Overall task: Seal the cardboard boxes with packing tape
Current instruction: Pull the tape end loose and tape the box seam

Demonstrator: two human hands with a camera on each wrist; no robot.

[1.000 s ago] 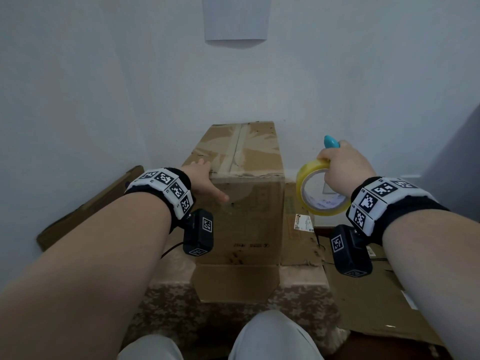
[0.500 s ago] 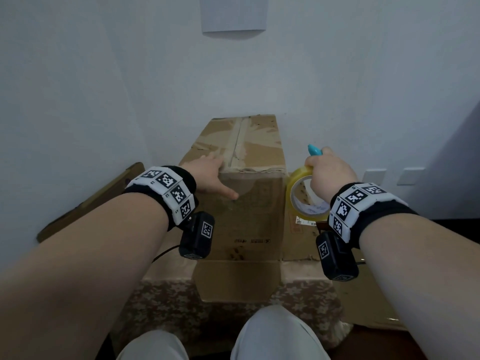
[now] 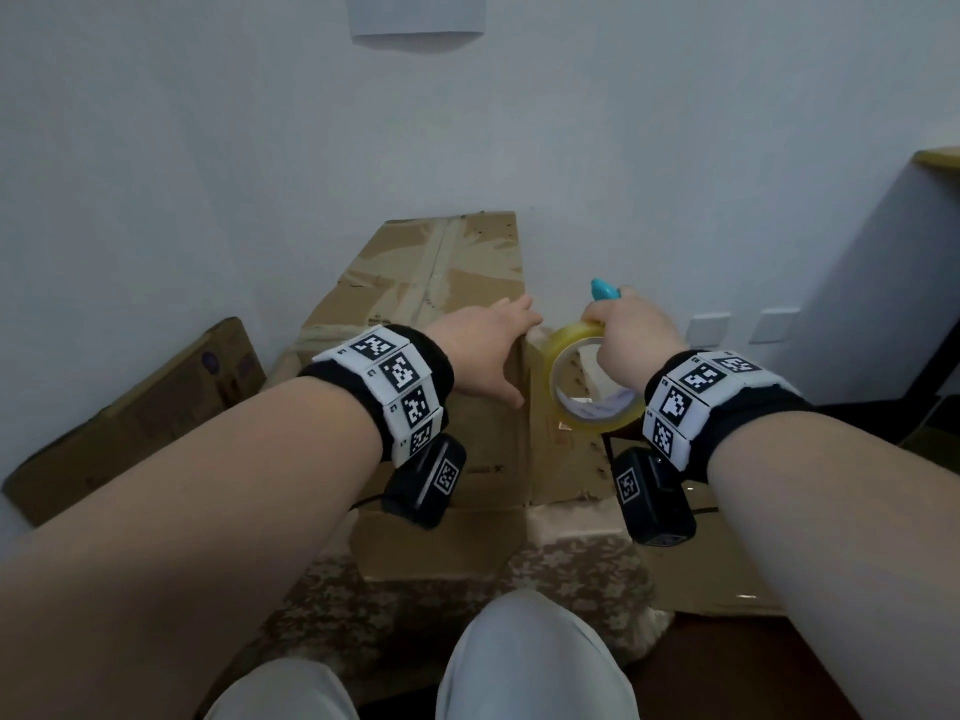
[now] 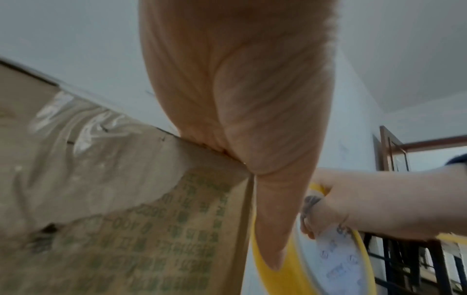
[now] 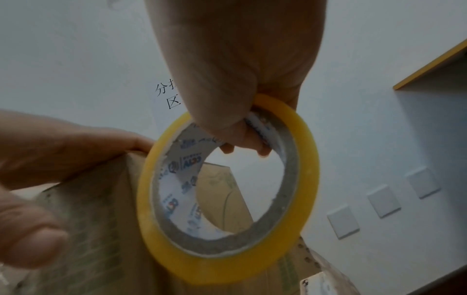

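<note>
Head view: the box [image 3: 415,324] stands upright on a patterned cushion [image 3: 582,579] in front of the person, its far end near the white wall [image 3: 208,148], its top crossed by strips of old tape. The left hand [image 3: 488,345] lies flat over the box's near right top corner, fingers straight and close together reaching across the top, thumb pointing down the near face. In the left wrist view the palm [image 4: 240,99] sits right on that corner edge and the thumb hangs down beside the box's right side. Just right of the box, the right hand [image 3: 628,340] grips a yellow tape roll [image 3: 592,387], held on edge and close to the box's right side; whether it touches cannot be told. In the right wrist view its fingers [image 5: 242,139] curl through the roll's core and clamp the rim. A blue tip [image 3: 602,289] pokes out above that hand. Flat cardboard [image 3: 135,413] leans at the far left; wall plates [image 3: 709,330] sit at right.
</note>
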